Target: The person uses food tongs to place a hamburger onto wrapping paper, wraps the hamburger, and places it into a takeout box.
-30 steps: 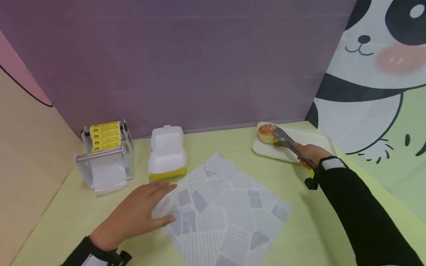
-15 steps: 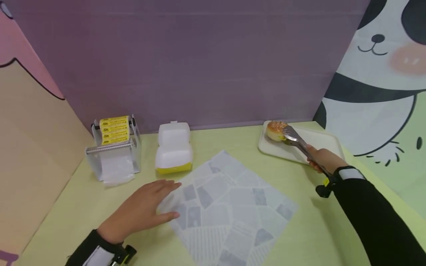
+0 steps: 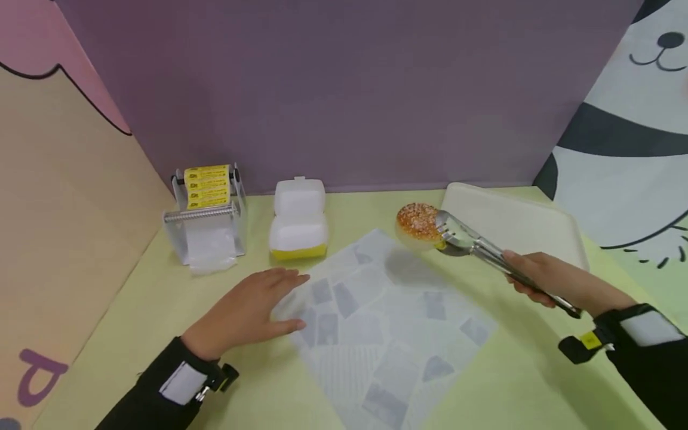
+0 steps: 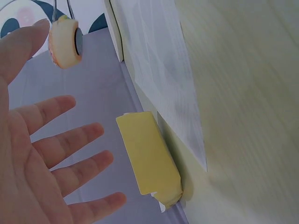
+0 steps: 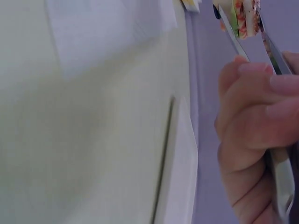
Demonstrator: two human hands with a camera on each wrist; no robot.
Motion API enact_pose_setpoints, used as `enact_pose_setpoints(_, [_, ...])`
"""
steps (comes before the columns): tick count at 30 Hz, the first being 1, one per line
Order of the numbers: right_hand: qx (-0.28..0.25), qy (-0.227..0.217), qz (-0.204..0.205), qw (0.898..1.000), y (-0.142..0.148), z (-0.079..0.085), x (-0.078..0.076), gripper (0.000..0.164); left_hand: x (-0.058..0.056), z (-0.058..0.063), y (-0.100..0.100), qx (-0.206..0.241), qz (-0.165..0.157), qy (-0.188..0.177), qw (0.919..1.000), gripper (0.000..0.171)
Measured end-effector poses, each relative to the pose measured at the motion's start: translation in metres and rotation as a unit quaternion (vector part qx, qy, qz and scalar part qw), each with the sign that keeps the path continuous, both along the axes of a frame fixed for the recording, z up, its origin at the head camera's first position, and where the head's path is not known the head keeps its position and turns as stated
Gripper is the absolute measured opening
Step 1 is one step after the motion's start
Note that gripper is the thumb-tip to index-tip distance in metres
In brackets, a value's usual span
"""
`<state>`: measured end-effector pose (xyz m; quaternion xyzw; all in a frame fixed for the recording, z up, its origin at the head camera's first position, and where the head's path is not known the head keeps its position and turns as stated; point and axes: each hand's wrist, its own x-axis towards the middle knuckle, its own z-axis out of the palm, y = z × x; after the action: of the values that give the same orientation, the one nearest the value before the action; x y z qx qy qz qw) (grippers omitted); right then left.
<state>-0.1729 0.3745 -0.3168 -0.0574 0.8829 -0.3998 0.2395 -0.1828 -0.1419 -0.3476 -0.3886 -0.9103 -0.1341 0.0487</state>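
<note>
Grey metal dispenser: loaded with a roll of yellow printed labels, standing at the back left of the pale green table.
Bare left hand: spread wide near the left corner of the sheet, thumb apart, holding nothing; contact with the paper not shown.
White foam clamshell box with yellow outer sides: open toward the camera, lid leaning back.
Newsprint-patterned square paper sheet: laid flat, cornerwise, across the centre.
Round, golden, seed-topped burger: held aloft between sheet and tray, casting a shadow onto the paper; layered filling visible from the right wrist.
Long steel tongs with forked tips: clamped on the right-hand edge of the burger.
White rectangular shallow tray: lying at the back right, bare of food.
Bare right hand: curled round the tongs, fingers drawn narrow.
Burger at risk: liable to twist or drop if gripped too loosely at one edge; liable to squash or shed filling if squeezed too hard.
Burger, half a second on: lifted off the tray and carried left, after resting there under the tong tips; left hand just as widely spread.
</note>
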Motion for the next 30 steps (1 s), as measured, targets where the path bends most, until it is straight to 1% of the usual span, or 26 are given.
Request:
enact_pose_setpoints(3, [-0.023, -0.02, 0.042, 0.999, -0.01, -0.003, 0.012, 0.058, -0.002, 0.001, 0.002, 0.0, -0.003, 0.0, 1.0, 0.073])
enact_pose_setpoints(6, [-0.044, -0.04, 0.081, 0.995, -0.02, -0.009, 0.02, 0.059, -0.003, 0.002, 0.002, -0.006, 0.0, -0.003, 1.0, 0.073])
enact_pose_setpoints(9, [-0.061, -0.051, 0.115, 0.99, -0.029, -0.016, 0.025, 0.057, -0.003, 0.002, 0.002, -0.014, 0.007, -0.01, 0.9998, 0.074])
enact_pose_setpoints(11, [-0.066, -0.051, 0.134, 0.987, -0.033, -0.02, 0.027, 0.054, -0.003, 0.002, 0.001, -0.017, 0.01, -0.014, 0.9997, 0.074])
enact_pose_setpoints(14, [-0.057, -0.049, 0.154, 0.985, -0.037, -0.023, 0.029, 0.05, -0.002, 0.002, 0.001, -0.016, 0.01, -0.017, 0.9997, 0.074])
enact_pose_setpoints(18, [-0.043, -0.049, 0.162, 0.985, -0.041, -0.025, 0.03, 0.047, -0.001, 0.002, -0.001, -0.015, 0.011, -0.016, 0.9997, 0.074])
enact_pose_setpoints(23, [-0.024, -0.057, 0.157, 0.986, -0.045, -0.028, 0.032, 0.046, -0.001, 0.001, -0.002, -0.013, 0.011, -0.013, 0.9998, 0.074])
enact_pose_setpoints(27, [-0.006, -0.051, 0.154, 0.987, -0.046, -0.028, 0.033, 0.045, 0.0, 0.002, -0.001, -0.017, 0.011, -0.016, 0.9997, 0.074])
enact_pose_setpoints(30, [0.003, -0.04, 0.162, 0.986, -0.047, -0.029, 0.032, 0.044, 0.0, 0.002, 0.0, -0.016, 0.01, -0.017, 0.9997, 0.074])
